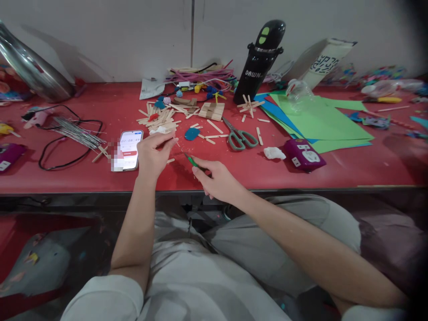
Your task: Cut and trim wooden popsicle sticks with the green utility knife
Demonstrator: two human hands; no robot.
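Note:
My left hand (154,154) is raised over the red table beside the phone, its thumb and fingers pinched on a thin, pale stick (177,142). Only the stick's tip shows clearly. My right hand (219,178) is closed around a green craft knife (191,160) near the table's front edge. The knife's dark tip points up and left toward the stick, with a small gap between them. Behind my hands lie a pile of wooden craft sticks (162,117), a blue flat piece (192,133) and grey-handled scissors (242,137).
A lit phone (129,149) lies left of my left hand, near metal wires (80,133) and a black cord. A black bottle (259,62) stands at the back. Green paper sheets (331,120), a purple pack (304,154) and crumpled white tissue (274,153) are at right.

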